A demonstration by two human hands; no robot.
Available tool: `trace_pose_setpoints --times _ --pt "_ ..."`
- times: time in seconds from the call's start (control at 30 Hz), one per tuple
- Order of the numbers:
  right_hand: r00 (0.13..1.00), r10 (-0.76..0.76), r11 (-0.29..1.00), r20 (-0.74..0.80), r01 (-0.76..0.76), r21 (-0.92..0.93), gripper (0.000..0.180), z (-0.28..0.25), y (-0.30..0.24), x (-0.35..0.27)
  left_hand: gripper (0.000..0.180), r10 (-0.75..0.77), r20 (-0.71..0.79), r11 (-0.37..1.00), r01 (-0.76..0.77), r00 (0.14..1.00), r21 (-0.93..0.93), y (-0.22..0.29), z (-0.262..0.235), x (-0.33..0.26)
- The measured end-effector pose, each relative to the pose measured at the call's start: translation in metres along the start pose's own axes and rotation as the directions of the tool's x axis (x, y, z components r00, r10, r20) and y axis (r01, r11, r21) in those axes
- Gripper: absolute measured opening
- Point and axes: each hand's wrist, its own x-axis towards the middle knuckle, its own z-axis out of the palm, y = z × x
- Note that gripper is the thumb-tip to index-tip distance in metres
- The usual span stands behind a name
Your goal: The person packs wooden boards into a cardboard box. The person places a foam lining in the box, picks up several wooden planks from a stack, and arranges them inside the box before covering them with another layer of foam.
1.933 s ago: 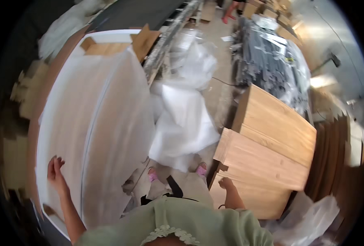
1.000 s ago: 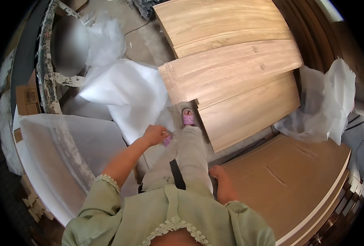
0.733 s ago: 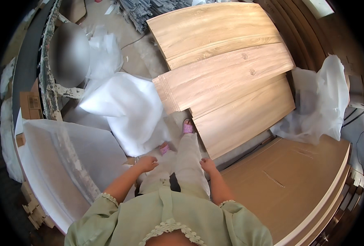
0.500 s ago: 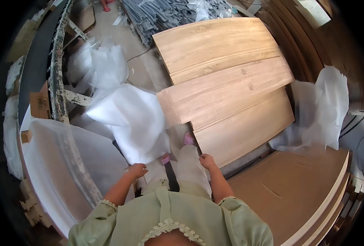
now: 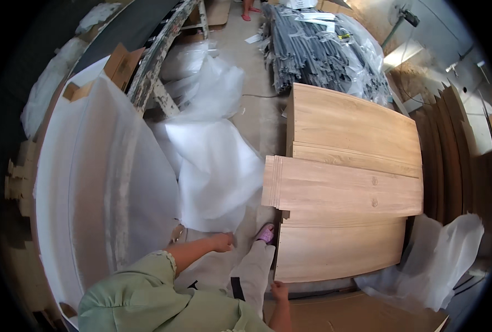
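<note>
My left hand (image 5: 222,242) hangs low over the floor, between the crumpled white foam sheet (image 5: 215,166) and my feet. Its fingers curl inward with nothing visible in them. My right hand (image 5: 279,290) is also closed, just below the near left corner of the stacked wooden panels (image 5: 340,249). I see nothing held in it, and it looks apart from the panel edge. The panels are light wood with moulded lines; the pinkish middle one lies across the others and juts out to the left.
A long piece wrapped in white foam (image 5: 107,182) stands at left, beside a worn metal frame (image 5: 166,47). Brown cardboard (image 5: 356,312) lies near right, with loose foam (image 5: 445,254) beside it. Grey strips (image 5: 312,52) are piled at the back. Another person's foot (image 5: 246,16) shows far off.
My view has turned left, so the panels and foam now appear farther right and lower. My left arm reaches more across in front of me. Both hands stay closed.
</note>
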Motion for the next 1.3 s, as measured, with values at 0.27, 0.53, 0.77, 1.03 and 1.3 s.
trace_pose_setpoints --times 0.27,0.53,0.77,1.03,1.3 --pt "0.943 0.295 0.918 0.157 -0.325 0.226 0.024 0.020 0.046 -0.086 0.031 -0.101 0.169 0.945 0.041 0.980 0.326 0.021 0.047 -0.002" --pt "0.958 0.262 0.878 0.120 -0.288 0.383 0.026 -0.012 0.068 -0.036 0.046 -0.149 -0.201 0.865 0.226 0.968 0.449 -0.019 0.158 0.086" --pt "0.977 0.206 0.888 0.064 -0.214 0.407 0.029 -0.003 0.190 0.026 0.032 -0.003 -0.039 0.999 0.004 0.999 0.045 0.032 0.182 0.164" --pt "0.879 0.466 0.661 -0.099 -0.271 0.700 0.037 0.047 0.258 0.116 0.054 -0.095 -0.477 0.995 0.094 0.874 -0.026 0.027 0.210 0.390" --pt "0.775 0.631 0.375 -0.020 -0.283 0.883 0.054 0.017 0.204 0.178 0.037 -0.051 -0.412 0.968 0.146 0.910 0.202 0.028 0.188 0.418"
